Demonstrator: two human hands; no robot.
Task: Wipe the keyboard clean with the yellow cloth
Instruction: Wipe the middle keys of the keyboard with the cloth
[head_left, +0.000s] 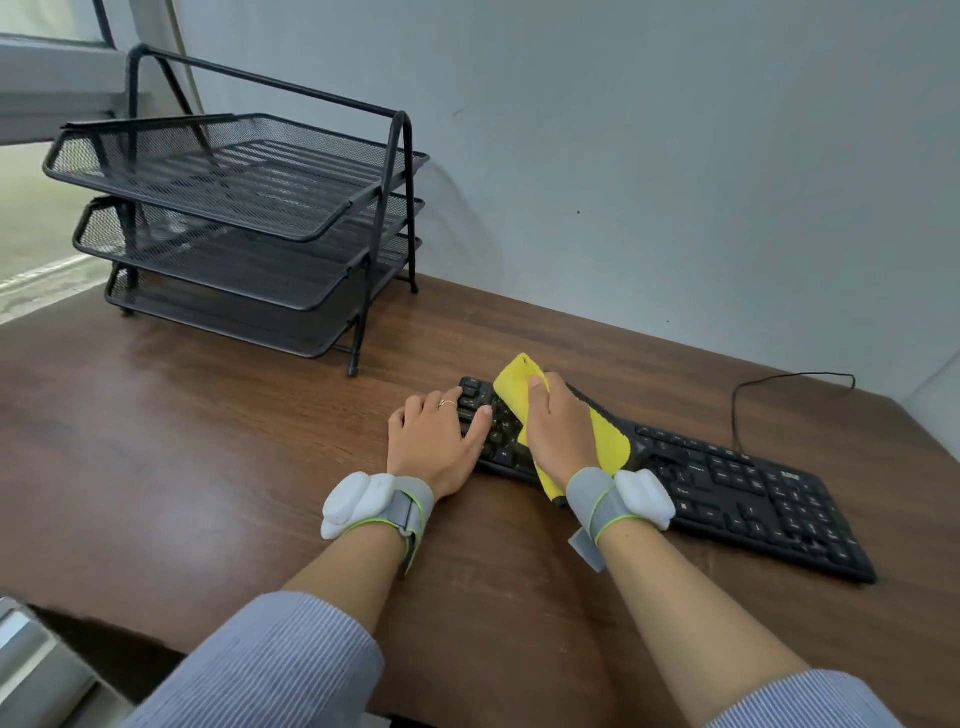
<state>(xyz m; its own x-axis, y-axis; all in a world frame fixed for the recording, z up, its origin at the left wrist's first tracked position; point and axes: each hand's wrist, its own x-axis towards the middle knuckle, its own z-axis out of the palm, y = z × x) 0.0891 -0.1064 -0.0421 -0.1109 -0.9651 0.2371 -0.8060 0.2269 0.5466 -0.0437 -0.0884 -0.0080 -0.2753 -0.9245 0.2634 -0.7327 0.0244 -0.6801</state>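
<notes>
A black keyboard lies at a slant on the brown wooden desk, its cable trailing off at the back right. My right hand presses a yellow cloth flat onto the keyboard's left half, with cloth showing beyond the fingers and by the wrist. My left hand rests on the keyboard's left end, fingers spread over the keys, and holds nothing. Both wrists wear grey straps with white devices.
A black three-tier mesh letter tray stands at the back left of the desk. A grey wall runs behind. The black cable loops near the wall at the right. The desk's front edge is near my sleeves.
</notes>
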